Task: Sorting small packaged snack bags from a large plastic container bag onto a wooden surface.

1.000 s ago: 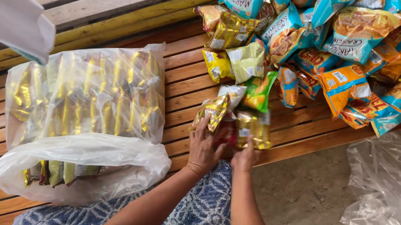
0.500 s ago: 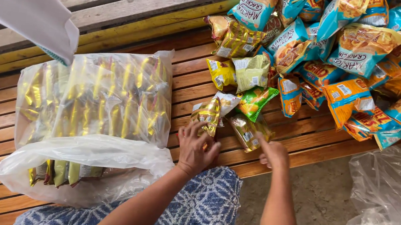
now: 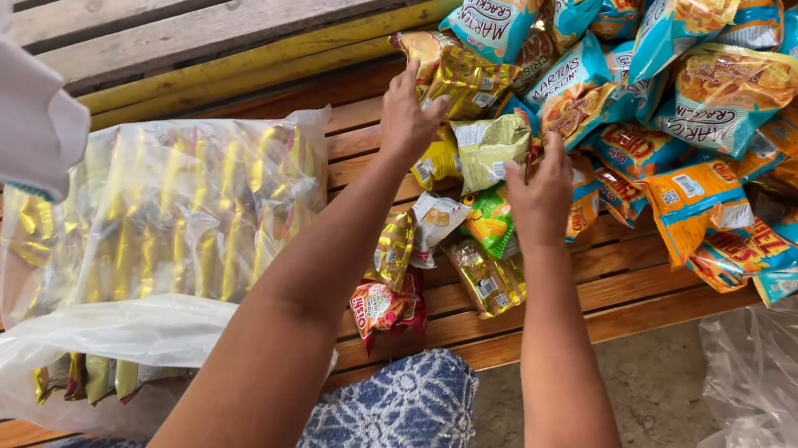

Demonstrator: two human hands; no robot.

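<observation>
Slatted wooden tabletop [image 3: 192, 20], concrete floor [image 3: 639, 402]. Left grip [image 3: 409, 115] spread, touching gold packet [image 3: 470, 82]; right grip [image 3: 542, 195] loosely open beside pale-green packet [image 3: 488, 144].

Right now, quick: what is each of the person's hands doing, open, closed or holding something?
Left hand: open, fingers spread on a gold snack packet, not gripping it.
Right hand: open, resting on the pale green packet, holding nothing.

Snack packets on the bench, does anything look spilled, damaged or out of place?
Nothing looks torn or spilled. The snack packets lie in a loose, overlapping heap, not rows, unlike those in the clear bag. A red packet sits apart near the bench edge. A crumpled empty plastic bag lies on the ground.
</observation>
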